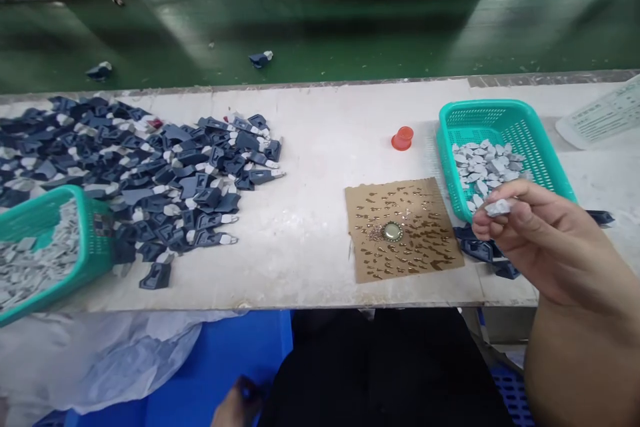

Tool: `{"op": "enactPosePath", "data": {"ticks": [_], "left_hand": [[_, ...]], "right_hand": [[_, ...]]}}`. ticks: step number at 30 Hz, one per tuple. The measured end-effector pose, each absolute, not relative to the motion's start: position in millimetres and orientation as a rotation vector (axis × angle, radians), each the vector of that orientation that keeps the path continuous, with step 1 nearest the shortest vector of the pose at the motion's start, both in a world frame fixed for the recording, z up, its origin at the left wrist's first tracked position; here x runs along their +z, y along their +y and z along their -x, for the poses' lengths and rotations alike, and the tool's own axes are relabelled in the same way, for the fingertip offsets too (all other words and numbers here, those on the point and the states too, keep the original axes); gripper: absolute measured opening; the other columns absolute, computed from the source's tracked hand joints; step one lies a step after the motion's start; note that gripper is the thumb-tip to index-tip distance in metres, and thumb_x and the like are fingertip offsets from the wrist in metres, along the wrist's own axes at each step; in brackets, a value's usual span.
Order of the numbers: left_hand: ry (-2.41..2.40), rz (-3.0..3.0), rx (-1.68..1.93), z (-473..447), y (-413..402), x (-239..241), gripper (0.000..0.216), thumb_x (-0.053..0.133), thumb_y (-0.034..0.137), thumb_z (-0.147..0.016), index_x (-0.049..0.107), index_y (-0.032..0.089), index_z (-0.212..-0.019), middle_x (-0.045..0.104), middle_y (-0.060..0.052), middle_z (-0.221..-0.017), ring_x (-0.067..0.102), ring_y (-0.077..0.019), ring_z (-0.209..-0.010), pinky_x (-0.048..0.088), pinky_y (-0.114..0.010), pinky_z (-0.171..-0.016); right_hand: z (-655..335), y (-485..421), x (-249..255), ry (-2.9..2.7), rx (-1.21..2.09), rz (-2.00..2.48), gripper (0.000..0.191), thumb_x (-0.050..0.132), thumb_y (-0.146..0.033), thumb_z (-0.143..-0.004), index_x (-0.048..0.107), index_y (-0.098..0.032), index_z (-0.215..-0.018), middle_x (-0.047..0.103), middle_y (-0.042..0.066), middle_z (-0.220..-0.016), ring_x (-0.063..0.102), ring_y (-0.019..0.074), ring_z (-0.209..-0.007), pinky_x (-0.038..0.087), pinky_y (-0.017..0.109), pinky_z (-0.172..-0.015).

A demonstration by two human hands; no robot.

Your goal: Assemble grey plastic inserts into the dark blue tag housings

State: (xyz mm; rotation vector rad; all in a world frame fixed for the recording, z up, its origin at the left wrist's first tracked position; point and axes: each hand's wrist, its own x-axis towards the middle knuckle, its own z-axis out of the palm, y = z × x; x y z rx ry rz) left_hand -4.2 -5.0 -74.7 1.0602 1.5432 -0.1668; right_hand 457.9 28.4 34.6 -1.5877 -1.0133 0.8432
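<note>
My right hand (555, 233) is closed in a pinch on a small light-grey plastic piece (499, 207). It is held above the front edge of a green basket (507, 105) that contains many similar grey pieces (487, 167). Below my right hand, several dark blue plastic parts (477, 248) lie on the table. My left hand (233, 408) shows only in part at the bottom, low over a blue bin (250, 353). Its fingers are blurred, with something dark at them that I cannot make out.
A cardboard sheet (373, 203) with glossy brown drops bears a bottle cap (393, 231). Behind it sits a red cup-shaped piece (403, 138). Many dark blue parts with grey tips (190, 173) are heaped at left, beside another green basket (95, 233). A green belt (350, 47) runs behind.
</note>
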Motion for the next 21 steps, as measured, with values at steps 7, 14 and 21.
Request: {"op": "enactPosePath", "data": {"ticks": [7,14,21], "left_hand": [[1.475,-0.464,0.636,-11.9,20.9,-47.4,0.036,0.096,0.036,-0.060,0.066,0.026,-0.079,0.076,-0.001,-0.112,0.074,-0.0282,-0.112,0.065,-0.034,-0.089],[0.631,-0.486,1.038,-107.2,59.6,-33.6,0.028,0.096,0.018,-0.066,0.074,0.028,-0.081,0.078,0.005,-0.097,0.069,-0.0058,-0.066,0.058,-0.010,-0.059],[0.607,-0.734,1.112,-156.7,70.3,-36.1,0.033,0.094,0.007,-0.067,0.081,0.026,-0.090,0.076,0.003,-0.090,0.071,-0.0069,-0.077,0.060,-0.013,-0.073]], "right_hand": [[-432.5,22.9,11.0,-1.222,0.447,1.795,0.014,0.086,-0.038,-0.083,0.081,-0.029,-0.091,0.078,0.000,-0.084,0.072,0.0167,-0.071,0.057,0.027,-0.061],[-421.6,40.7,-15.7,-1.925,0.105,1.408,0.035,0.073,-0.001,-0.085,0.078,-0.029,-0.106,0.079,-0.002,-0.085,0.073,0.0201,-0.080,0.056,0.036,-0.071],[-421.2,44.1,-20.2,-2.071,-0.003,1.368,0.045,0.074,0.004,-0.081,0.079,-0.028,-0.113,0.078,0.001,-0.089,0.071,0.0213,-0.079,0.054,0.036,-0.069]]}}
